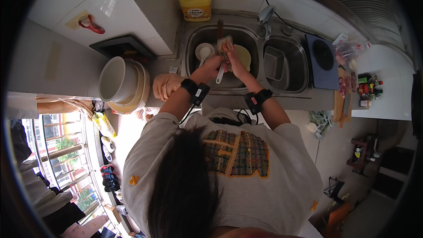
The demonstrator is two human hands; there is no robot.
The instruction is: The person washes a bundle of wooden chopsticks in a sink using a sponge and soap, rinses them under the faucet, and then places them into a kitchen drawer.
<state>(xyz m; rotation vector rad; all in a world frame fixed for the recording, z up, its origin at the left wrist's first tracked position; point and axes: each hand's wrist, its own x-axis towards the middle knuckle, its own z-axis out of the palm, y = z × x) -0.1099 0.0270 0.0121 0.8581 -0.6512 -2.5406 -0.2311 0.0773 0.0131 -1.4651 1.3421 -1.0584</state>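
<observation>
The white handle (220,76) is right at the hands, over the left basin (198,35) of the sink, with its free end poking out below the fingers toward the person's body. Its long axis runs nearly fore and aft, away from the chest toward the back wall, tilted only slightly, and the left hand (214,63) sits nearer to it, just at its left side. That hand is curled into a narrow grip and looks wrapped around the handle's upper part. The right hand (234,59) comes in from the right, a little farther forward, its fingers bent over a pale sponge (224,40) that lies in line with the handle; the two hands meet or nearly meet. Beyond the sponge a brown strip (220,27) points on toward the back rim (whether it belongs to the same utensil as the handle, I cannot tell, since the fingers and sponge cover the middle). Neither hand is spread wide. To the left of the hands, down in the basin, is a white ladle (205,53); to the right, partly behind the right hand and forearm, a pale yellow round dish (243,57).
</observation>
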